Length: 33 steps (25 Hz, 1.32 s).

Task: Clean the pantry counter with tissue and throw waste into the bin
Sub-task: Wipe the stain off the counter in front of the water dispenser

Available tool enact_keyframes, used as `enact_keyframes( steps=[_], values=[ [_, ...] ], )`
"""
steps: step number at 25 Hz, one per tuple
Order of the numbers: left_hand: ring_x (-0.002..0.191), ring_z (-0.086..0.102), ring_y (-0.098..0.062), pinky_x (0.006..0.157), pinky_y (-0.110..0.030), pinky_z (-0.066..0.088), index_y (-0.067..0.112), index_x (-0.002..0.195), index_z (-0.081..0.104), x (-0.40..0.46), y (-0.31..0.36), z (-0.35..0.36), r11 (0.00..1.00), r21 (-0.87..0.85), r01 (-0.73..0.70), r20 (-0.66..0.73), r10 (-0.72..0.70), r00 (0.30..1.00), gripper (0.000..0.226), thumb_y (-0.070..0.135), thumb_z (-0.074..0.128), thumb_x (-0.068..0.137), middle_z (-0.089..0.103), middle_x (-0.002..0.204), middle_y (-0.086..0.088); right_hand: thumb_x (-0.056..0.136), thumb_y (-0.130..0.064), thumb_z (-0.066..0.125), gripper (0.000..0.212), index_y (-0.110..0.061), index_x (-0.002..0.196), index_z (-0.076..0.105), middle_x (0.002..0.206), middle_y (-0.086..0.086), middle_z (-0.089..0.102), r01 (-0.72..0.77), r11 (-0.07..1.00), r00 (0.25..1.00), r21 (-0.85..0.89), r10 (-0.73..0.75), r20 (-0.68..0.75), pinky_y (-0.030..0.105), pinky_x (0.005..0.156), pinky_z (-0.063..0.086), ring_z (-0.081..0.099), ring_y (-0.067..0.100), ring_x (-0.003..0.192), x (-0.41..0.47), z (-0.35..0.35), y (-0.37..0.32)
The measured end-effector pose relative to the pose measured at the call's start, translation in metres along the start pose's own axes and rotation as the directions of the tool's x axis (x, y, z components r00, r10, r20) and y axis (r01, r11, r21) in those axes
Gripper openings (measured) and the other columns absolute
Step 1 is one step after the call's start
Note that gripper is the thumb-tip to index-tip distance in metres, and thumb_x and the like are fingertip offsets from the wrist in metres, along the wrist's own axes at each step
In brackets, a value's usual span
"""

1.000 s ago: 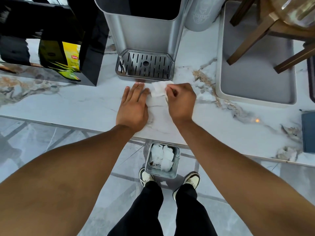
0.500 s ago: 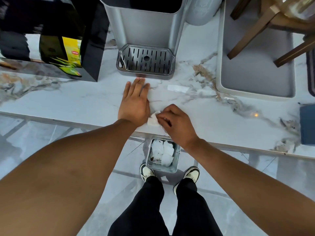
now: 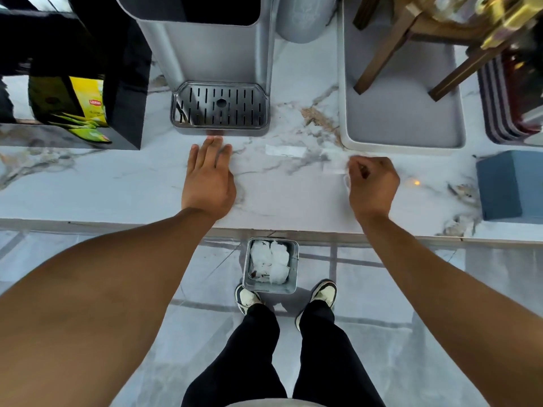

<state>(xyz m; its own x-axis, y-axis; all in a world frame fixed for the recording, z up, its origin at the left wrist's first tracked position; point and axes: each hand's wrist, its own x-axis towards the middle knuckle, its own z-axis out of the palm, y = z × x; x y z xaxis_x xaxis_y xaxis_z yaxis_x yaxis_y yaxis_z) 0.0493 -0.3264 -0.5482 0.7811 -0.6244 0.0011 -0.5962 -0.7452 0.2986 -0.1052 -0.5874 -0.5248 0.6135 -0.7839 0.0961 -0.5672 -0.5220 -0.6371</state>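
Note:
My left hand [image 3: 209, 177] lies flat and open on the white marble counter [image 3: 117, 186], just in front of the dispenser's drip tray. My right hand [image 3: 371, 185] is closed over a white tissue [image 3: 346, 181], pressing it on the counter near the grey tray's front edge; only a sliver of the tissue shows at my fingers. A small strip of white paper [image 3: 284, 150] lies on the counter between my hands. On the floor below the counter edge stands a small metal bin [image 3: 294, 265] holding crumpled white tissues, between my feet.
A silver dispenser with a slotted drip tray [image 3: 220, 108] stands at the back. A black box with yellow tea packets [image 3: 88, 113] is at the left. A grey tray [image 3: 405, 133] holds a wooden stand at the right. A blue box [image 3: 511, 186] sits at the far right.
My right hand slid with the tissue from the drip tray down to the counter's front edge, then out to the right. A white strip was left on the counter. My left hand stayed flat.

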Motion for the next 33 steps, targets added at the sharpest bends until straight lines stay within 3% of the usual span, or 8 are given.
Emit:
enact_keyframes(
  steps=[2, 5, 9, 15, 21, 24, 28, 33],
  values=[
    [0.152, 0.016, -0.031, 0.125, -0.05, 0.009, 0.003, 0.147, 0.037, 0.0, 0.0, 0.001, 1.0, 0.002, 0.002, -0.013, -0.002, 1.0, 0.053, 0.014, 0.039, 0.096, 0.029, 0.159, -0.017, 0.089, -0.011, 0.057, 0.018, -0.013, 0.083, 0.074, 0.091, 0.016, 0.064, -0.081, 0.994, 0.997, -0.074, 0.08, -0.007, 0.018, 0.071, 0.034, 0.061, 0.03, 0.083, 0.012, 0.004, 0.006],
    [0.151, 0.018, -0.033, 0.125, -0.051, 0.01, 0.003, 0.146, 0.038, 0.0, 0.0, 0.002, 1.0, 0.008, -0.005, -0.023, 0.006, 1.0, 0.052, 0.013, 0.04, 0.095, 0.031, 0.158, -0.018, 0.092, -0.011, 0.058, 0.016, -0.009, 0.089, 0.074, 0.094, 0.018, 0.061, 0.05, 0.993, 0.995, -0.111, -0.04, 0.087, 0.027, 0.073, 0.042, 0.061, 0.032, 0.081, -0.013, 0.015, -0.005],
    [0.15, 0.021, -0.034, 0.125, -0.052, 0.011, 0.002, 0.145, 0.039, 0.0, 0.001, 0.002, 1.0, 0.004, -0.012, -0.026, 0.012, 1.0, 0.053, 0.013, 0.04, 0.093, 0.032, 0.157, -0.019, 0.09, -0.007, 0.068, 0.009, -0.005, 0.095, 0.076, 0.093, 0.014, 0.062, 0.266, 0.964, 0.948, 0.032, -0.267, 0.174, 0.021, 0.072, 0.048, 0.063, 0.021, 0.074, -0.083, 0.018, -0.019],
    [0.15, 0.02, -0.035, 0.125, -0.052, 0.01, 0.002, 0.146, 0.038, 0.0, 0.0, 0.001, 1.0, 0.021, -0.014, -0.012, 0.014, 1.0, 0.054, 0.013, 0.04, 0.093, 0.031, 0.157, -0.02, 0.085, -0.004, 0.073, 0.012, -0.008, 0.095, 0.078, 0.088, 0.007, 0.063, 0.293, 0.927, 0.864, 0.232, -0.361, 0.352, 0.019, 0.07, 0.05, 0.058, 0.011, 0.066, -0.111, 0.016, -0.028],
    [0.151, 0.015, -0.036, 0.125, -0.052, 0.007, -0.001, 0.148, 0.032, 0.001, 0.01, -0.007, 0.997, 0.077, 0.031, 0.09, -0.038, 0.995, 0.062, 0.007, 0.046, 0.089, 0.025, 0.159, -0.022, 0.086, -0.01, 0.07, 0.014, -0.014, 0.098, 0.077, 0.092, 0.002, 0.062, 0.231, 0.955, 0.934, 0.187, -0.271, 0.231, 0.019, 0.076, 0.047, 0.055, 0.005, 0.07, -0.069, 0.017, -0.039],
    [0.143, 0.031, -0.04, 0.12, -0.051, 0.02, -0.002, 0.139, 0.046, -0.004, 0.021, -0.015, 0.997, 0.043, 0.063, 0.05, -0.065, 0.997, 0.051, 0.006, 0.047, 0.09, 0.039, 0.15, -0.023, 0.084, -0.015, 0.071, 0.019, -0.019, 0.102, 0.067, 0.095, -0.001, 0.061, 0.198, 0.965, 0.924, 0.173, -0.243, 0.297, 0.03, 0.079, 0.053, 0.055, 0.007, 0.07, -0.048, 0.021, -0.044],
    [0.115, 0.048, -0.037, 0.098, -0.047, 0.038, 0.004, 0.112, 0.068, -0.022, 0.044, -0.016, 0.996, -0.086, 0.03, -0.046, -0.034, 0.998, 0.043, 0.031, 0.038, 0.098, 0.057, 0.119, -0.015, 0.083, -0.03, 0.075, 0.044, -0.032, 0.115, 0.046, 0.098, -0.007, 0.061, 0.064, 0.971, 0.878, 0.232, -0.165, 0.449, 0.024, 0.072, 0.052, 0.06, 0.004, 0.07, -0.04, 0.017, -0.047],
    [0.112, 0.046, -0.033, 0.096, -0.046, 0.039, 0.01, 0.114, 0.069, -0.035, 0.069, -0.008, 0.954, -0.209, 0.214, 0.008, -0.217, 0.976, 0.064, 0.063, 0.04, 0.092, 0.056, 0.111, -0.01, 0.096, -0.022, 0.055, 0.031, -0.015, 0.127, 0.055, 0.112, 0.009, 0.057, 0.175, 0.982, 0.928, 0.073, -0.189, 0.321, 0.037, 0.093, 0.047, 0.057, 0.026, 0.101, -0.043, 0.004, -0.022]
  ],
)
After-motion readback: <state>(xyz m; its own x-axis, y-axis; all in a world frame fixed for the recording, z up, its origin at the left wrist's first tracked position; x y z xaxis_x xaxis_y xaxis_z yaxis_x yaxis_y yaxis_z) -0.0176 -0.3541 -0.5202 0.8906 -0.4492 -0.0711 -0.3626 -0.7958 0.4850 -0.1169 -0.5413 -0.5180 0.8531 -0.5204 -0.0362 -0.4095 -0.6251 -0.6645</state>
